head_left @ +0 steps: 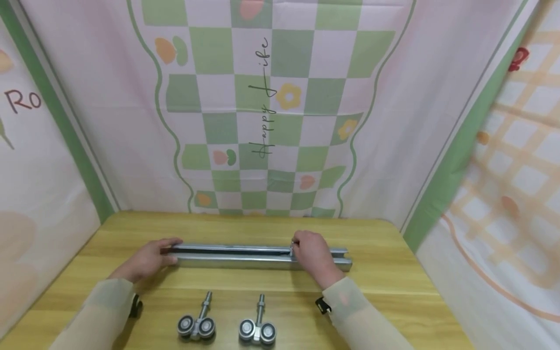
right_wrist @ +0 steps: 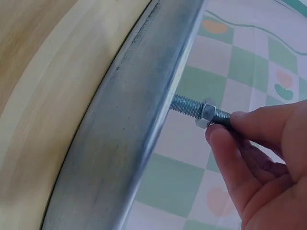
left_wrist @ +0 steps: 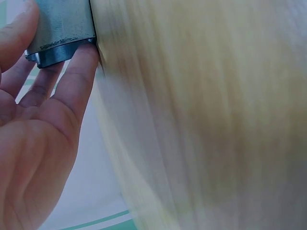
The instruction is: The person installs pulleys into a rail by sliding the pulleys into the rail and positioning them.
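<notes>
A silver metal channel rail (head_left: 245, 263) lies lengthwise on the table, its slot facing up. At its left end my left hand (head_left: 146, 261) holds it, the thumb on the near side and fingers reaching round the far side. The left wrist view shows that hand (left_wrist: 43, 124) at the rail's end (left_wrist: 64, 24). Toward the right end, my right hand (head_left: 314, 255) pinches a threaded bolt that stands up out of the slot. In the right wrist view, the bolt (right_wrist: 187, 105) carries a hex nut (right_wrist: 206, 115), and thumb and forefinger grip its tip. Its lower part is hidden inside the rail.
Two roller trolleys, a left one (head_left: 197, 326) and a right one (head_left: 257, 331), lie on the wooden table (head_left: 376, 301) near its front, bolts pointing away from me. A printed curtain (head_left: 288, 121) hangs behind the table, with more cloth on both sides.
</notes>
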Available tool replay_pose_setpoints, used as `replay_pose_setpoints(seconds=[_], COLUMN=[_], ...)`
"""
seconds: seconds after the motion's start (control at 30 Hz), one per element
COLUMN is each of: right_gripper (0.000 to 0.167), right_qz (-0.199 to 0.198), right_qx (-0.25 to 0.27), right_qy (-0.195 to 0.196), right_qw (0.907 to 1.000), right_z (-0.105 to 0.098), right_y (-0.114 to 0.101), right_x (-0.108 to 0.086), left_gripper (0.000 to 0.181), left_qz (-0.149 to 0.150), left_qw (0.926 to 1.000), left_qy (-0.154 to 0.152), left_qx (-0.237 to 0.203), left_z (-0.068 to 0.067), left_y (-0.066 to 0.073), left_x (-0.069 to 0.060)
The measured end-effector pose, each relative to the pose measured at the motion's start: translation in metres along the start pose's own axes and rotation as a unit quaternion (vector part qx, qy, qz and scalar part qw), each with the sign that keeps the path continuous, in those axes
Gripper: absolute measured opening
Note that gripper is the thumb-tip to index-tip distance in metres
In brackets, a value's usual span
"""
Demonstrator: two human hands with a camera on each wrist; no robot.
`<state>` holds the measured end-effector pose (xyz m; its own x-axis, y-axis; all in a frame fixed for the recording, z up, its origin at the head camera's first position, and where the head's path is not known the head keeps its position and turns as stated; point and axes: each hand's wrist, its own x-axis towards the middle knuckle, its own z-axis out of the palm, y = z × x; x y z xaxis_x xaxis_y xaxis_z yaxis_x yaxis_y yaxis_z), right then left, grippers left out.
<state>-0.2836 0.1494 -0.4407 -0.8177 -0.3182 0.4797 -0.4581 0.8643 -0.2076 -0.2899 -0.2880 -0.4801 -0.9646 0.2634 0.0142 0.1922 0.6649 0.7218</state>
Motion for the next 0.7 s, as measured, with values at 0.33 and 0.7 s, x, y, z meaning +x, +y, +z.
replay_pose_setpoints(seconds=[0.33,0.7], right_gripper=[0.015,0.015], right_qz=[-0.012,-0.064], right_qx=[0.008,-0.002], right_qy=[-0.039,-0.066], right_qw=[0.9991,0.9958], right_z=[0.003,0.008], right_y=[-0.015,-0.036], right_x=[0.01,0.018], left_gripper=[0.061,0.061], left_qz=[-0.018,-0.016], left_qw=[0.9998,0.9998], left_qy=[-0.002,-0.004], left_qx=[-0.006,-0.01], left_z=[-0.001,0.001], left_y=[0.001,-0.007], left_x=[0.0,0.003])
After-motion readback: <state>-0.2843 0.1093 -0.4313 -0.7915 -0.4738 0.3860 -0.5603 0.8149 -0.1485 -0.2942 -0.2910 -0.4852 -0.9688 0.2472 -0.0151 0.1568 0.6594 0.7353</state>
